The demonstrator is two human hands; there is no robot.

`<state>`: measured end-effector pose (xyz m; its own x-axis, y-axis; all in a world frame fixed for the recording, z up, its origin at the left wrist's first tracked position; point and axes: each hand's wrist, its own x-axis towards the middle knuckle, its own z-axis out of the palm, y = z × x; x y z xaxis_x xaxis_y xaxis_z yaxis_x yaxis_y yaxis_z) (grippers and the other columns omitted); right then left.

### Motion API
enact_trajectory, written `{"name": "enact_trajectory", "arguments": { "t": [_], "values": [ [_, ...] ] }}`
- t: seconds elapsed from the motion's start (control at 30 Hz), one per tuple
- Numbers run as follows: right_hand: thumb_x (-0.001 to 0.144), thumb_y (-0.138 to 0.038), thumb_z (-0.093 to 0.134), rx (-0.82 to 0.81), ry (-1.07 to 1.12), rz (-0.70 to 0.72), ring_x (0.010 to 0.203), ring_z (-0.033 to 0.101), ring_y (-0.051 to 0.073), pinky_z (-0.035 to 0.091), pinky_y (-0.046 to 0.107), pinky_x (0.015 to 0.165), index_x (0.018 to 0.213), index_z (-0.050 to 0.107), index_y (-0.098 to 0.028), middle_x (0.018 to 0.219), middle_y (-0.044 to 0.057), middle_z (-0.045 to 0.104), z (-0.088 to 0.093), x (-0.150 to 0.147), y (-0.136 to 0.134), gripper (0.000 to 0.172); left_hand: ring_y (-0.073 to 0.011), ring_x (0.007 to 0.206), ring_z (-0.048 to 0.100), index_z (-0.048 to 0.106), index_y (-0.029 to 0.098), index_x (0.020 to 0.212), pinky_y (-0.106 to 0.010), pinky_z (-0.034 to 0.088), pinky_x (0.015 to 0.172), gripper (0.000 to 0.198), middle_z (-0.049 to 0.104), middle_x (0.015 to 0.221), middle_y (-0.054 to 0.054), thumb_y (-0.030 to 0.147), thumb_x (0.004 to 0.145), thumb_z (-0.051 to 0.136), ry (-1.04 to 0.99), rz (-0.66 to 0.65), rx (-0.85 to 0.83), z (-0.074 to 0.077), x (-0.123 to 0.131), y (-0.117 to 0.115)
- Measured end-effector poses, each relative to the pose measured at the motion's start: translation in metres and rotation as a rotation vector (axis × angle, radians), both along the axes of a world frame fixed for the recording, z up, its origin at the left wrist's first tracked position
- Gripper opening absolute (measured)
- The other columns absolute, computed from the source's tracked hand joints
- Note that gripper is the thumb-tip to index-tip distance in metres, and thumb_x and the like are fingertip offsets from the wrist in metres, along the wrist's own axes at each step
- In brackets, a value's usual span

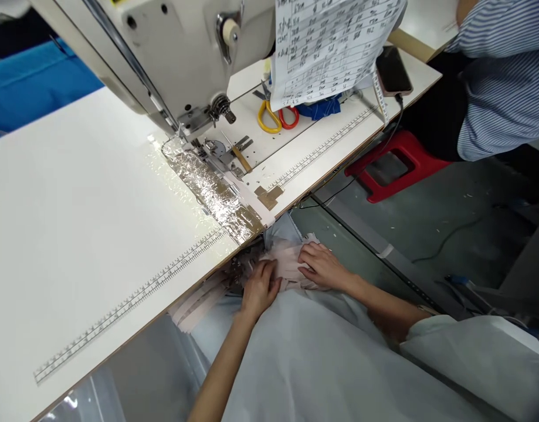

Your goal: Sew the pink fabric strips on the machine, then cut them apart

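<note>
Pale pink fabric strips (289,261) lie in a layered pile on the lap, just below the front edge of the sewing table (75,234). My left hand (259,290) rests on the left part of the pile, its fingers curled and thumb close to them; what lies between them is too small to tell. On the pile's right end is my right hand (324,266), fingers bent over the cloth with the thumb beneath. More pink strips (199,305) hang to the left, by the table edge. Grey cloth (295,351) covers the lap.
A sewing machine (176,53) stands above the table edge. Behind its needle area lie yellow-handled scissors (269,117), red-handled scissors (289,118), a written sheet (331,47) and a phone (395,70). A person in a striped shirt (507,82) sits at right on a red stool (401,167).
</note>
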<state>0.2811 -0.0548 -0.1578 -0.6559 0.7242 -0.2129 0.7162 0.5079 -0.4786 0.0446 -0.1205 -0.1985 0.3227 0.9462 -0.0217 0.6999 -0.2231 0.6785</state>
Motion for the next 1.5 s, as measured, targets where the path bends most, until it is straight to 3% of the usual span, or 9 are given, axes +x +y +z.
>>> {"name": "enact_trajectory", "arguments": {
  "t": [0.17, 0.4, 0.67, 0.87, 1.0, 1.1, 1.2, 1.37, 1.5],
  "values": [
    [0.094, -0.025, 0.050, -0.046, 0.076, 0.115, 0.084, 0.059, 0.022, 0.042, 0.036, 0.082, 0.084, 0.063, -0.020, 0.086, 0.007, 0.067, 0.010, -0.001, -0.005, 0.017, -0.0328, 0.130, 0.052, 0.037, 0.019, 0.148, -0.052, 0.047, 0.105, 0.070, 0.054, 0.139, -0.018, 0.037, 0.087, 0.066, -0.024, -0.021, -0.017, -0.007, 0.005, 0.015],
    [0.088, -0.019, 0.053, -0.147, 0.104, 0.142, 0.071, 0.062, 0.016, 0.044, 0.027, 0.068, 0.072, 0.063, -0.021, 0.076, 0.001, 0.067, 0.013, 0.002, -0.008, 0.019, -0.0286, 0.098, 0.062, 0.059, 0.021, 0.132, -0.045, 0.054, 0.086, 0.043, 0.065, 0.103, -0.011, 0.038, 0.093, 0.058, 0.054, -0.149, 0.057, 0.003, 0.002, 0.005],
    [0.087, -0.010, 0.042, -0.020, 0.068, -0.077, 0.101, 0.060, 0.024, 0.049, 0.036, 0.080, 0.124, 0.060, -0.015, 0.116, 0.014, 0.065, -0.009, 0.001, 0.008, 0.041, -0.0220, 0.096, 0.066, 0.070, 0.021, 0.106, -0.036, 0.055, 0.086, 0.023, 0.071, 0.101, -0.009, 0.030, 0.097, 0.050, -0.090, -0.248, 0.069, 0.012, 0.002, 0.008],
    [0.081, -0.012, 0.051, -0.019, 0.113, 0.121, 0.100, 0.055, 0.028, 0.040, 0.047, 0.097, 0.091, 0.066, -0.017, 0.096, 0.011, 0.067, 0.002, -0.001, 0.016, 0.019, -0.0166, 0.102, 0.069, 0.067, 0.024, 0.110, -0.030, 0.056, 0.090, 0.022, 0.073, 0.113, -0.005, 0.026, 0.100, 0.047, -0.204, -0.254, 0.016, 0.019, 0.001, 0.005],
    [0.090, -0.020, 0.045, -0.081, 0.102, 0.200, 0.085, 0.056, 0.024, 0.042, 0.041, 0.086, 0.084, 0.064, -0.017, 0.085, 0.011, 0.066, 0.015, 0.009, 0.000, 0.020, -0.0210, 0.117, 0.063, 0.056, 0.021, 0.134, -0.034, 0.057, 0.091, 0.036, 0.067, 0.124, -0.011, 0.029, 0.100, 0.046, -0.218, -0.117, -0.043, 0.017, 0.003, 0.000],
    [0.092, -0.022, 0.046, -0.178, 0.090, 0.229, 0.073, 0.057, 0.019, 0.042, 0.030, 0.071, 0.074, 0.060, -0.020, 0.076, 0.006, 0.065, 0.019, 0.015, -0.011, 0.023, -0.0218, 0.106, 0.067, 0.066, 0.022, 0.122, -0.035, 0.056, 0.089, 0.031, 0.073, 0.112, -0.009, 0.035, 0.100, 0.049, -0.243, -0.182, -0.082, 0.013, 0.005, 0.001],
    [0.094, -0.023, 0.044, -0.241, 0.052, 0.116, 0.062, 0.055, 0.016, 0.038, 0.026, 0.061, 0.075, 0.057, -0.020, 0.067, 0.002, 0.062, 0.014, 0.018, -0.009, 0.023, -0.0193, 0.093, 0.069, 0.076, 0.025, 0.103, -0.032, 0.055, 0.085, 0.029, 0.077, 0.101, -0.006, 0.036, 0.100, 0.049, -0.262, -0.290, -0.090, 0.012, 0.005, 0.005],
    [0.097, -0.033, 0.048, -0.226, -0.008, -0.175, 0.063, 0.058, 0.018, 0.038, 0.026, 0.060, 0.108, 0.053, -0.018, 0.072, 0.001, 0.064, -0.001, 0.011, 0.005, 0.020, -0.0202, 0.090, 0.069, 0.076, 0.026, 0.106, -0.033, 0.054, 0.082, 0.029, 0.078, 0.097, -0.005, 0.036, 0.100, 0.050, -0.255, -0.340, -0.100, 0.010, 0.002, 0.008],
    [0.092, -0.035, 0.057, -0.203, 0.003, -0.221, 0.065, 0.058, 0.019, 0.036, 0.027, 0.060, 0.108, 0.055, -0.018, 0.073, 0.001, 0.064, -0.006, 0.001, 0.005, 0.023, -0.0202, 0.086, 0.068, 0.077, 0.026, 0.105, -0.032, 0.054, 0.079, 0.030, 0.078, 0.095, -0.006, 0.036, 0.100, 0.049, -0.247, -0.307, -0.109, 0.008, 0.003, 0.006]
  ]
}}
